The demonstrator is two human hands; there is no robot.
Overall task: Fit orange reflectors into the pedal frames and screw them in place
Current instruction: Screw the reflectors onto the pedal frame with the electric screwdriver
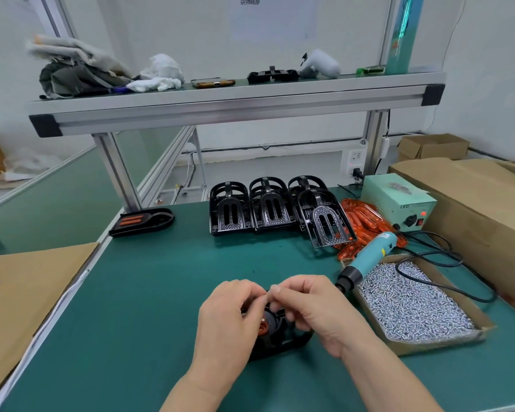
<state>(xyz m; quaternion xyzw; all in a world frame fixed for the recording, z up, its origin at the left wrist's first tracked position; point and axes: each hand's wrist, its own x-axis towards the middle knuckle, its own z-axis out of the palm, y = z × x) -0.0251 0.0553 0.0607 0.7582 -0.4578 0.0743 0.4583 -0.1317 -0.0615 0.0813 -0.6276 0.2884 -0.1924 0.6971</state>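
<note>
The room was a white-walled workshop. The bench point(149, 307) carried a green mat, flat and smooth. An aluminium shelf point(235, 99) spanned it overhead. Cartons point(473, 203) stood at the right and a cardboard sheet point(27, 292) lay at the left.

A cardboard tray point(440, 344) near the right edge held loose screws point(414, 304). An electric screwdriver point(369, 260) rested across its far corner. The spare frames point(268, 206) stood in a row at the back, just beside a pile of reflectors point(366, 221).

The pedal frame point(283, 343) sat on the mat at front centre, between both hands. The left hand point(226, 319) was curled round its left side. The right hand point(312, 307) gripped the upper edge with bent fingers; whether they also pinched a screw could not be told.

The frame appeared to be moulded plastic — probably light and stiff, best taken by its outer rim. The orange reflector point(263, 330) showed inside it, mostly hidden. It was judged thin, glossy and liable to crack under overtightening, so it should be held by its edges.
</note>
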